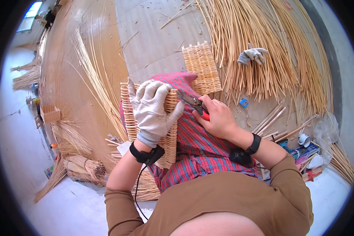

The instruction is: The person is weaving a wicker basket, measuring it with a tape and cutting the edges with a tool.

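Observation:
A woven wicker panel lies across my lap on a red and blue plaid cloth. My left hand, in a pale work glove, presses on the panel with its fingers spread over the weave. Bare and closed, my right hand grips red-handled pruning shears. The blades meet the panel's upper right corner, close to my left thumb; whether a cane end sits between them is too small to tell. A second woven panel lies on the floor just beyond my knees.
Long canes spread over the floor at the far right, with another glove on them. A blue tape measure lies nearer. Thin reeds and a wooden box are at the left. Tools and a white cup crowd the right.

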`<state>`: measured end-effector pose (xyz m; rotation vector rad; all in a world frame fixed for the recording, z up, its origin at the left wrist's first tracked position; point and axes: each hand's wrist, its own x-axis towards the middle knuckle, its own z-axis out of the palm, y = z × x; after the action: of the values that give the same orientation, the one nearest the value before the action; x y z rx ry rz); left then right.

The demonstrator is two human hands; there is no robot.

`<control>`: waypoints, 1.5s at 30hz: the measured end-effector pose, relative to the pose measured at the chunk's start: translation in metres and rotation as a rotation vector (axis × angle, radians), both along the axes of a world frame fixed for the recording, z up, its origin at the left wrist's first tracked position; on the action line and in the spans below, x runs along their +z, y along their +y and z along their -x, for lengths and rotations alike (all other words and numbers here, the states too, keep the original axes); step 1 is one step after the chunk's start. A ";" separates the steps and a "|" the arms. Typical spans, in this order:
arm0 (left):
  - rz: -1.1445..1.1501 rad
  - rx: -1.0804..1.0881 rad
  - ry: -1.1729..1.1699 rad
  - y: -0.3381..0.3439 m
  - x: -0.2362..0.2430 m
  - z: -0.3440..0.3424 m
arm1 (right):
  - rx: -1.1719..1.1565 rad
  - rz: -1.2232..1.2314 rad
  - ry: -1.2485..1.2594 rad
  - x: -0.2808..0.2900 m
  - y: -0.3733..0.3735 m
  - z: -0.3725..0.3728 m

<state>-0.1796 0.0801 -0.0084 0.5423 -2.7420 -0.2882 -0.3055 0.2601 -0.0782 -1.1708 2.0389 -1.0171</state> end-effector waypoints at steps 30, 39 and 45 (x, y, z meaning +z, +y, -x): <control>-0.198 -0.210 -0.061 0.043 0.017 0.004 | -0.117 0.146 -0.642 -0.004 0.010 0.046; -0.052 -0.361 -0.085 0.093 -0.008 0.008 | 0.104 0.211 -0.650 0.018 -0.031 0.091; -0.094 -0.373 -0.058 0.091 -0.014 0.016 | 0.319 0.186 -0.653 0.025 -0.048 0.087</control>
<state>-0.1960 0.1715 -0.0226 0.0567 -2.8850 -0.4987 -0.3922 0.2123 -0.0533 -1.0299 1.2318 -1.2383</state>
